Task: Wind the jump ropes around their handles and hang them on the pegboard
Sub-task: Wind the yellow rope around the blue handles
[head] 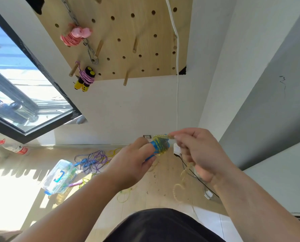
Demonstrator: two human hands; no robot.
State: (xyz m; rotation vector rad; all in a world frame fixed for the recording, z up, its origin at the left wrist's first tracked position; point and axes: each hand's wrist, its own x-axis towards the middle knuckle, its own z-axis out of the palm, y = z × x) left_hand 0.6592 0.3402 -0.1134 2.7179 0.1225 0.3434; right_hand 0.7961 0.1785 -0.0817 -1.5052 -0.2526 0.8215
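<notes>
Head view: pink rope (74, 36) and purple rope (86, 77) hang wound on pegboard (144, 27) upper left; left hand (133, 160) grips blue handles (155, 148) mid-frame, right hand (198, 152) pinches part-wound yellow rope (160, 137); tangled ropes (93, 161) wait on floor (163, 191).

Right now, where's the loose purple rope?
The purple rope lies on the floor, left of centre in the head view, between the clear plastic box and the left hand.

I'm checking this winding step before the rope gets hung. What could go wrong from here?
The right hand only pinches the yellow rope; if that grip slips, the turns around the blue handles, held by the left hand, may spring loose. The rope's loose tail dangles close to a black cable on the floor and might snag it.
</notes>
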